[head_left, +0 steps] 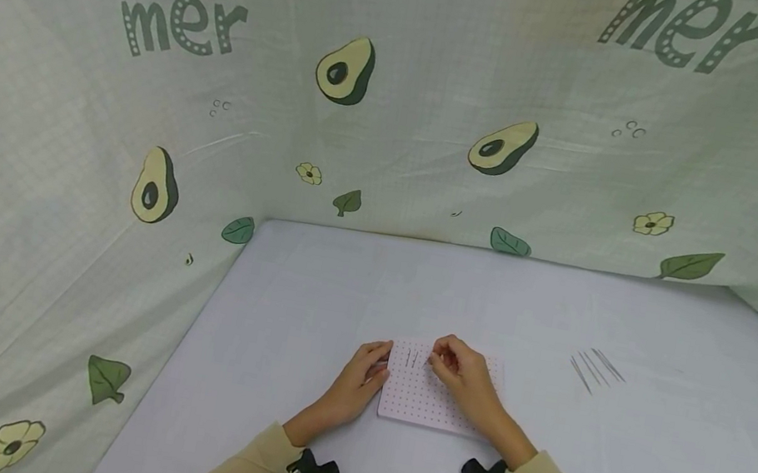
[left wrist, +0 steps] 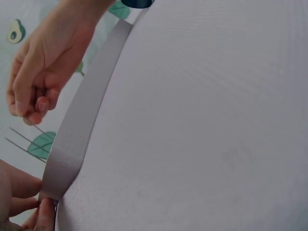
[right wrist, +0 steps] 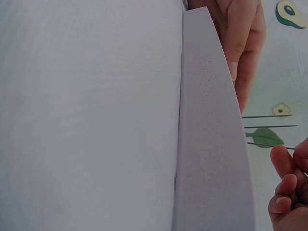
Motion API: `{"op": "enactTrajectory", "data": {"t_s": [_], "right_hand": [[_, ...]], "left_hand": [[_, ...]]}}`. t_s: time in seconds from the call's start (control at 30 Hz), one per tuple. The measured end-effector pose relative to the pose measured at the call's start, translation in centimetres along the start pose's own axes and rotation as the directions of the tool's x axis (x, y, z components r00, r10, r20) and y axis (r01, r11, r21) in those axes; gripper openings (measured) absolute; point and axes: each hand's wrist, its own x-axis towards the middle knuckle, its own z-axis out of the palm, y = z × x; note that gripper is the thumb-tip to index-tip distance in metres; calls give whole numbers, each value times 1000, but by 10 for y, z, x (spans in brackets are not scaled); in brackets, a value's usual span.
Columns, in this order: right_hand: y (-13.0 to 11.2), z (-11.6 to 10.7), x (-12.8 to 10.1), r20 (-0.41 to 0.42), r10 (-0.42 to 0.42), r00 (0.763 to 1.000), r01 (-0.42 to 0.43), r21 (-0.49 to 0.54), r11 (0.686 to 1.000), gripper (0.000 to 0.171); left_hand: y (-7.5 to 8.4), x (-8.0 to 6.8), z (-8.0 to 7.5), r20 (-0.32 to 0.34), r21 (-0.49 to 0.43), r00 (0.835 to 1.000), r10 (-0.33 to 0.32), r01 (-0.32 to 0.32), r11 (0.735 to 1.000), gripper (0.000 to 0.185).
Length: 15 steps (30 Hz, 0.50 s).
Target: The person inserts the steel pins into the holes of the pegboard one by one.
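The pegboard [head_left: 422,400], a white perforated pad dotted with holes, lies flat on the bench [head_left: 650,470] near the front edge, about midway across. The left hand [head_left: 357,381] sits at the pad's left edge, fingers [left wrist: 45,216] curled against that edge, gripping it. The right hand [head_left: 469,375] hovers over the pad's upper part, fingers [left wrist: 33,103] bunched tight in a pinch; in the left wrist view a thin needle [left wrist: 37,129] seems to poke out below them, though it is too fine to be sure. 3 needles [head_left: 412,358] stand upright in the pad near its top left, between the 2 hands; the right wrist view shows them as parallel dark lines beyond the pad's edge. A loose bunch of spare needles [head_left: 595,368] lies on the bench well apart to the right. Open bench spreads wide on the right and behind the pad. On the left the bench edge is near, where the avocado-print cloth [head_left: 137,143] hangs, and the same cloth walls off the back.
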Motion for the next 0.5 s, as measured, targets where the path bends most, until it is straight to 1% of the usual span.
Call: {"op": "enactTrajectory", "data": {"t_s": [0.17,0.4,0.5], "right_hand": [[-1,2,0,3,-3,1000,3,11,1000,7],[-1,4,2,0,-14,1000,14,-2,1000,9],[-1,5,1,7,-18,1000,18,-6,1000,9]], "left_hand": [[0,1,-1,10,4,1000,1,-1,1000,51],[-1,2,0,-20,1,998,59,-59,998,50],[4,0,1,-30,2,998,59,-59,998,49]]}}
